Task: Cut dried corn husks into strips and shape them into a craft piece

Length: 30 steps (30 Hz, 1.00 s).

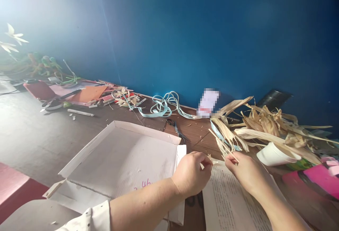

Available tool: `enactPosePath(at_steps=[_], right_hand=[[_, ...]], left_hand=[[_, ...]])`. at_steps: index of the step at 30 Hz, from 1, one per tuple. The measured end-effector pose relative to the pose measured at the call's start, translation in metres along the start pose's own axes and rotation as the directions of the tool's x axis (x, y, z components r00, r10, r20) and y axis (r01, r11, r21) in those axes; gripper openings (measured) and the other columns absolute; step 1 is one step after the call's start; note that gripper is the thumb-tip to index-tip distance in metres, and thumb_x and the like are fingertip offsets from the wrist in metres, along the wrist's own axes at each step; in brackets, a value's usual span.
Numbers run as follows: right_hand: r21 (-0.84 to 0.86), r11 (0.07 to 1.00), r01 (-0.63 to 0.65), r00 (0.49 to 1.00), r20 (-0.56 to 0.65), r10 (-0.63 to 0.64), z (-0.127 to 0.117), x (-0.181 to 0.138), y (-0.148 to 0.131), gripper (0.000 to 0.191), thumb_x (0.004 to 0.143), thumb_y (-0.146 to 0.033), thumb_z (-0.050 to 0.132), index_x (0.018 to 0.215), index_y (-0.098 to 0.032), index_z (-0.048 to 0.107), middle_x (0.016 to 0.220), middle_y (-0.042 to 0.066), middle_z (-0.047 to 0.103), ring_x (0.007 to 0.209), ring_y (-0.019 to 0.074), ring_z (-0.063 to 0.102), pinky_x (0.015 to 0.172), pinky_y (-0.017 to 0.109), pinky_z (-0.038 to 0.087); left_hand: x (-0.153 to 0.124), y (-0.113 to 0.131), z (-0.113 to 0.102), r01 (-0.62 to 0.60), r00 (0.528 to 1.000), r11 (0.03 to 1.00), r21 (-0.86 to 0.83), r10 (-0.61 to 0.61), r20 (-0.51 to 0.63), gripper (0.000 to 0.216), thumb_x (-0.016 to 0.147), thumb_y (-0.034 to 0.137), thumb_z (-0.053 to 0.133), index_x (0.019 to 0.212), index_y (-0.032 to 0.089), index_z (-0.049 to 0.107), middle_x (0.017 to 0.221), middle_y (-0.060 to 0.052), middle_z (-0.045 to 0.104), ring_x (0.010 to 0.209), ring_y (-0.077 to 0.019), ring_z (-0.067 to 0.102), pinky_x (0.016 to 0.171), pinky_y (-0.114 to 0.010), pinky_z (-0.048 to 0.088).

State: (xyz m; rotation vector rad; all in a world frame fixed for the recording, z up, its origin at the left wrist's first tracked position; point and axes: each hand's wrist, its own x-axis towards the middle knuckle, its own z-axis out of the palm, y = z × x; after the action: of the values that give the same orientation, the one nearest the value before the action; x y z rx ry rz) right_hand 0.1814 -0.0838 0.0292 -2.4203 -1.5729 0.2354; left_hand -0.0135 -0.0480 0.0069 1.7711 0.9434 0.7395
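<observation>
My left hand [192, 174] is closed in a pinch on a small pale strip of dried husk [212, 161] above a printed paper sheet [225, 202]. My right hand [245, 171] is closed on the base of a bundle of dried corn husk strips [225, 137] with a light blue ribbon running through it. The bundle fans up and left from my right fingers. The two hands are a few centimetres apart over the sheet. A big heap of dried husks [275, 127] lies just behind my right hand.
An open flat white cardboard box [119, 160] lies to the left on the brown table. Black scissors [176, 128], coiled blue ribbon [161, 107], a white cup [272, 153], pink items [317, 180] and craft scraps [87, 95] line the blue wall.
</observation>
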Motion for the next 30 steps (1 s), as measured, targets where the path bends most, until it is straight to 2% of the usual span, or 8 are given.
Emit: enactPosePath(at_steps=[3, 7, 10, 14, 17, 22, 27, 30], right_hand=[[0.277, 0.96, 0.029, 0.996, 0.075, -0.052, -0.004, -0.013, -0.002, 0.022, 0.084, -0.04, 0.055, 0.079, -0.024, 0.069, 0.076, 0.001, 0.071, 0.07, 0.0192, 0.061, 0.06, 0.027, 0.043], [0.711, 0.693, -0.121, 0.976, 0.211, -0.046, -0.006, -0.033, -0.01, 0.034, 0.081, -0.055, 0.064, 0.086, -0.021, 0.069, 0.063, -0.003, 0.058, 0.053, 0.0114, 0.041, 0.048, 0.023, 0.03], [0.836, 0.504, -0.219, 0.969, 0.249, 0.009, -0.004, -0.042, -0.017, 0.039, 0.075, -0.055, 0.074, 0.088, -0.019, 0.069, 0.054, -0.007, 0.043, 0.049, 0.0081, 0.028, 0.046, 0.021, 0.021], [0.891, 0.377, -0.251, 0.967, 0.252, 0.049, 0.0, -0.044, -0.022, 0.043, 0.066, -0.055, 0.081, 0.085, -0.018, 0.071, 0.053, -0.007, 0.04, 0.049, 0.0071, 0.026, 0.044, 0.02, 0.019], [0.905, 0.358, -0.228, 0.974, 0.21, 0.091, 0.001, -0.044, -0.026, 0.044, 0.067, -0.06, 0.079, 0.079, -0.019, 0.07, 0.054, -0.006, 0.04, 0.049, 0.0071, 0.024, 0.042, 0.02, 0.018], [0.884, 0.432, -0.179, 0.981, 0.195, 0.009, 0.003, -0.047, -0.028, 0.039, 0.072, -0.058, 0.077, 0.081, -0.021, 0.069, 0.056, -0.006, 0.041, 0.051, 0.008, 0.027, 0.044, 0.021, 0.022], [0.848, 0.507, -0.155, 0.983, 0.084, 0.16, 0.009, -0.048, -0.019, 0.046, 0.07, -0.063, 0.076, 0.081, -0.019, 0.068, 0.052, -0.008, 0.033, 0.051, 0.008, 0.026, 0.044, 0.021, 0.021], [0.845, 0.51, -0.16, 0.982, 0.086, 0.166, 0.009, -0.049, -0.016, 0.046, 0.072, -0.062, 0.076, 0.082, -0.019, 0.069, 0.051, -0.007, 0.034, 0.05, 0.0081, 0.027, 0.045, 0.021, 0.022]], left_hand=[[0.001, -0.001, 0.001, 0.144, 0.987, 0.98, -0.137, -0.133, 0.089, 0.016, 0.08, 0.026, 0.057, 0.083, 0.017, 0.069, 0.066, -0.001, 0.063, 0.058, -0.0127, 0.056, 0.058, -0.025, 0.045], [0.005, -0.001, 0.002, 0.35, 0.924, 0.833, -0.43, -0.231, 0.304, 0.03, 0.077, 0.035, 0.067, 0.099, 0.014, 0.064, 0.069, -0.001, 0.061, 0.058, -0.0131, 0.059, 0.048, -0.023, 0.045], [0.008, 0.001, 0.001, 0.403, 0.895, 0.704, -0.585, -0.169, 0.413, 0.044, 0.068, 0.043, 0.078, 0.094, 0.012, 0.063, 0.083, -0.005, 0.064, 0.065, -0.0132, 0.062, 0.049, -0.022, 0.047], [0.008, 0.003, -0.002, 0.43, 0.889, 0.644, -0.633, -0.182, 0.42, 0.048, 0.059, 0.051, 0.082, 0.077, 0.013, 0.059, 0.081, -0.005, 0.067, 0.058, -0.0086, 0.056, 0.047, -0.02, 0.041], [0.009, 0.003, -0.003, 0.437, 0.89, 0.645, -0.627, -0.211, 0.404, 0.048, 0.058, 0.051, 0.082, 0.075, 0.013, 0.059, 0.076, -0.005, 0.067, 0.056, -0.0081, 0.053, 0.046, -0.02, 0.04], [0.008, 0.002, 0.0, 0.435, 0.892, 0.664, -0.608, -0.223, 0.394, 0.041, 0.06, 0.046, 0.081, 0.072, 0.013, 0.06, 0.072, -0.004, 0.067, 0.053, -0.0077, 0.052, 0.044, -0.019, 0.038], [0.007, 0.001, 0.001, 0.43, 0.895, 0.66, -0.616, -0.222, 0.388, 0.037, 0.062, 0.042, 0.08, 0.072, 0.013, 0.06, 0.075, -0.006, 0.068, 0.054, -0.0081, 0.053, 0.044, -0.019, 0.04], [0.007, 0.002, 0.001, 0.417, 0.901, 0.661, -0.624, -0.21, 0.38, 0.037, 0.063, 0.042, 0.079, 0.073, 0.012, 0.061, 0.077, -0.007, 0.068, 0.056, -0.0081, 0.053, 0.045, -0.019, 0.04]])
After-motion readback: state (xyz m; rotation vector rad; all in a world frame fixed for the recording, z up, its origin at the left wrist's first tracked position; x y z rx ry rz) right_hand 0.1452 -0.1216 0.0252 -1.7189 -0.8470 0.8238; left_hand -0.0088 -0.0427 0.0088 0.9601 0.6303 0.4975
